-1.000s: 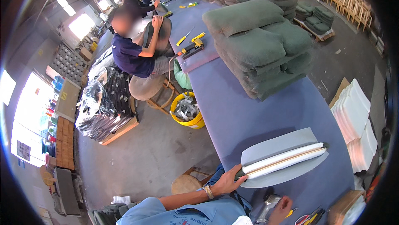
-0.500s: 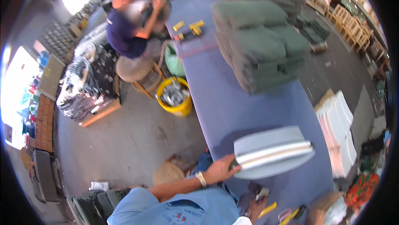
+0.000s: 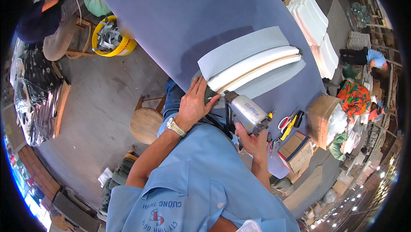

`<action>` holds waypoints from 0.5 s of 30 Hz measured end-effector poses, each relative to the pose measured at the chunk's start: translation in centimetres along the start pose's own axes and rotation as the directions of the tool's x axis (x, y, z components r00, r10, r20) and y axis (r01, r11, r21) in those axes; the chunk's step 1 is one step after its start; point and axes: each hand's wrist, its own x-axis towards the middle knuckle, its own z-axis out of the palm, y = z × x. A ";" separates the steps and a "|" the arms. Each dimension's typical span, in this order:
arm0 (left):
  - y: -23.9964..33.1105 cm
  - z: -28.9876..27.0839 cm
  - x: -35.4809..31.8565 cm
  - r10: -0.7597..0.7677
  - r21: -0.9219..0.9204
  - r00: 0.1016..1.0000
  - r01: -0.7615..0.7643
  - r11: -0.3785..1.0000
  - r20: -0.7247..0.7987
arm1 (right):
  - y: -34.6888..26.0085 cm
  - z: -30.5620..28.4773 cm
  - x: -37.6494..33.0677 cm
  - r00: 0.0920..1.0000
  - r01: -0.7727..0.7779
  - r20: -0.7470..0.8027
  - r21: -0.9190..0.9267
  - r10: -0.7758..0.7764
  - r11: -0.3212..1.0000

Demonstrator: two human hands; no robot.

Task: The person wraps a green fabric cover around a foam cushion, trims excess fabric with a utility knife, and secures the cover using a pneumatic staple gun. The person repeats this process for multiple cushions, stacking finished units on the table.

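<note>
A curved cushion panel (image 3: 257, 67) with white padding, a tan wooden strip and grey fabric on both sides stands on the blue-covered table. My left hand (image 3: 195, 103) lies against its near left end, fingers stretched and thumb apart, touching dark green fabric (image 3: 210, 95) there. In my right hand (image 3: 252, 140) is a silver and black staple gun (image 3: 248, 111), gripped by its handle. Its nose is close beside the panel's end, near my left thumb; whether it touches cannot be made out.
Scissors (image 3: 287, 120), a yellow cutter (image 3: 288, 128) and pliers lie on the table to the right, by a small box (image 3: 296, 151). Beyond is a cardboard box (image 3: 322, 118). White foam pieces (image 3: 308, 20) stack past the table. A stool (image 3: 147, 125) and yellow bucket (image 3: 124, 47) stand left.
My view has swung down toward the panel. The staple gun has come up from the table's near side to the panel's end. My left hand has flattened against that end.
</note>
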 end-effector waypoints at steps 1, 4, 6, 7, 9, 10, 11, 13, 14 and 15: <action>-0.3 0.0 0.0 0.008 -0.004 1.000 -0.008 1.000 0.003 | 0.6 0.4 0.4 0.999 0.035 0.021 -0.065 -0.034 0.997; -0.9 0.2 -0.1 0.021 0.000 1.000 -0.021 1.000 0.013 | 1.0 1.2 1.0 0.999 0.044 0.031 -0.051 -0.043 0.998; -1.1 0.4 -0.3 0.017 0.012 1.000 -0.017 1.000 0.023 | 0.4 1.5 1.4 0.994 0.108 0.039 -0.072 -0.105 0.992; -1.1 0.4 -0.3 0.010 0.003 0.999 -0.010 1.000 0.036 | 0.3 1.5 1.7 0.986 0.164 0.061 -0.112 -0.157 0.980; -1.2 0.2 -0.3 0.000 -0.016 0.998 0.001 1.000 0.063 | -0.4 1.5 2.2 0.974 0.217 0.103 -0.178 -0.201 0.960; -1.3 0.2 -0.4 0.004 -0.019 0.998 -0.003 1.000 0.066 | -0.9 1.5 2.3 0.974 0.215 0.121 -0.206 -0.193 0.955; -1.4 0.2 -0.5 0.009 -0.022 0.998 -0.007 1.000 0.069 | -1.3 1.5 2.5 0.973 0.214 0.139 -0.234 -0.185 0.949; -1.5 0.2 -0.4 0.006 -0.030 0.997 -0.004 1.000 0.081 | -1.6 1.4 2.7 0.961 0.256 0.168 -0.248 -0.219 0.934; -1.4 0.1 -0.4 0.000 -0.039 0.996 0.004 0.999 0.092 | -1.7 1.3 2.9 0.955 0.277 0.183 -0.254 -0.235 0.927; -1.2 -0.1 -0.6 -0.013 -0.053 0.994 0.019 0.998 0.109 | -2.1 1.2 2.9 0.951 0.275 0.212 -0.257 -0.224 0.926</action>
